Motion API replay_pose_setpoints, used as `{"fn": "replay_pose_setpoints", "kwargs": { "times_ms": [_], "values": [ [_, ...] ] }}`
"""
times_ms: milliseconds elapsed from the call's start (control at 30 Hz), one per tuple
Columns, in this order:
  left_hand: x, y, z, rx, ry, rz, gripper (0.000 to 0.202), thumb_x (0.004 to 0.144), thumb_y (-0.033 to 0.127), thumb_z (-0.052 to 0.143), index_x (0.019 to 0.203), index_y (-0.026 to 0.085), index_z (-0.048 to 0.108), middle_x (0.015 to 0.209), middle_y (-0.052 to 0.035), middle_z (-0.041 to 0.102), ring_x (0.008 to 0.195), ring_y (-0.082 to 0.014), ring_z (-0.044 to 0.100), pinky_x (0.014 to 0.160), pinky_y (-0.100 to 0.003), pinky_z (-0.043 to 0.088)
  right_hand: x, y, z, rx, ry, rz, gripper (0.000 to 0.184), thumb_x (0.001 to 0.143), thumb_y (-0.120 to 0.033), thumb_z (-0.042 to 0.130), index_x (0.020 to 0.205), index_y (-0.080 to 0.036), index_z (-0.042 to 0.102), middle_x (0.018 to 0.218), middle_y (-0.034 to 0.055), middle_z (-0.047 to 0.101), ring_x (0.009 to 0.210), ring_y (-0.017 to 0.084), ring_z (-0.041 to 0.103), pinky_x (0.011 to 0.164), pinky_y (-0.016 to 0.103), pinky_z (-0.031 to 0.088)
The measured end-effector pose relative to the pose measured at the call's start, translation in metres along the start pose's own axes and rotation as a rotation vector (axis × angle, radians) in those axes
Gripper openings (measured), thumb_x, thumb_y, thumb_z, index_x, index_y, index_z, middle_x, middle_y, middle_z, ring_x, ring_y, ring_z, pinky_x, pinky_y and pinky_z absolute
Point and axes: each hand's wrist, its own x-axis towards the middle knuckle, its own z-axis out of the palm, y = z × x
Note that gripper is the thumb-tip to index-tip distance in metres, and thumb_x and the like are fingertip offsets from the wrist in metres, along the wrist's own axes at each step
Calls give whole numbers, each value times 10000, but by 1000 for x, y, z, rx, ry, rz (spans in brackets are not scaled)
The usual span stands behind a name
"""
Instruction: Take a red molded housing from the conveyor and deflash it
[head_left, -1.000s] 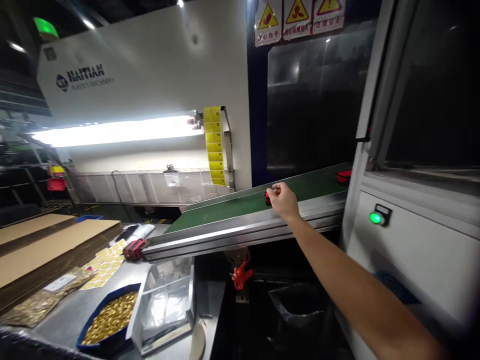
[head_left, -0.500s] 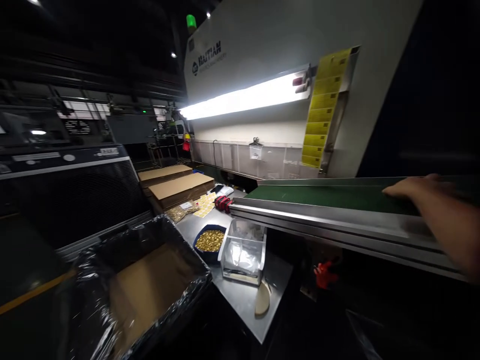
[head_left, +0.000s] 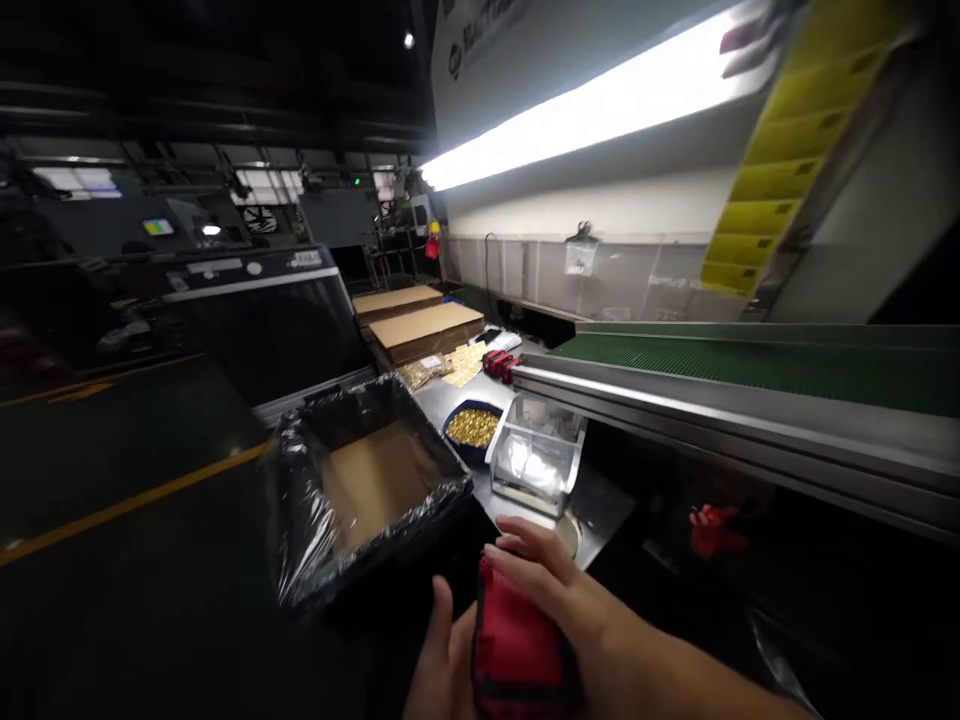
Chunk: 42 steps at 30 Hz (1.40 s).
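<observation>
Near the bottom, a red case (head_left: 517,635) is clasped by the right hand (head_left: 589,615). Whether the half-hidden left hand (head_left: 444,665) grips cannot be told.

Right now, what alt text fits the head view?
A red and black case sits between the left hand and right hand. Beyond, a plastic-lined box stands left of a table with a bowl of gold pieces; a conveyor belt is at right.

A yellow strip (head_left: 778,180), apparently labels, hangs beside the lit tube lamp (head_left: 592,112).
</observation>
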Motion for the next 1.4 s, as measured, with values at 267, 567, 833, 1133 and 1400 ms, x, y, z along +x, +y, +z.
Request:
{"fn": "replay_pose_setpoints", "kwargs": {
  "times_ms": [267, 567, 833, 1133, 1400],
  "values": [
    [-18, -18, -13, -519, 44, 29, 619, 949, 583, 467, 1237, 61, 635, 1068, -161, 732, 1044, -303, 665, 1031, -424, 464, -36, 28, 61, 352, 200, 220, 978, 710, -705, 709, 1504, -299, 307, 1622, 91, 149, 1483, 381, 176, 1221, 513, 240],
    [-25, -28, -39, -416, 28, 137, 640, 922, 585, 517, 1246, 47, 636, 1268, -201, 651, 1139, -340, 624, 989, -420, 495, -60, 93, 82, 421, 518, 804, 506, 826, -592, 648, 1168, -224, 586, 1138, 106, 631, 1014, 278, 625, 941, 470, 484],
    [-28, -24, -37, 50, 226, 294, 779, 746, 533, 789, 1399, 242, 481, 1430, -132, 529, 1321, -366, 473, 1103, -442, 390, -45, 42, 94, 737, 352, 635, 755, 770, -558, 748, 1403, -313, 414, 1450, 98, 473, 1239, 294, 530, 1029, 465, 460],
    [-36, -7, -19, 256, 438, 132, 707, 893, 644, 537, 1469, 294, 320, 1364, -97, 577, 1245, -301, 542, 1071, -436, 390, -44, 8, 123, 1062, 240, 590, 751, 822, -401, 751, 1461, -348, 359, 1571, 56, 361, 1434, 278, 358, 1202, 455, 299],
    [-29, -6, -39, 401, 416, 5, 564, 931, 640, 450, 1351, 270, 524, 1170, -75, 676, 1062, -270, 581, 876, -401, 432, -50, 17, 123, 1218, 231, 647, 554, 874, -519, 647, 1351, -262, 530, 1361, 95, 589, 1280, 306, 518, 1128, 465, 376]
  ]
}}
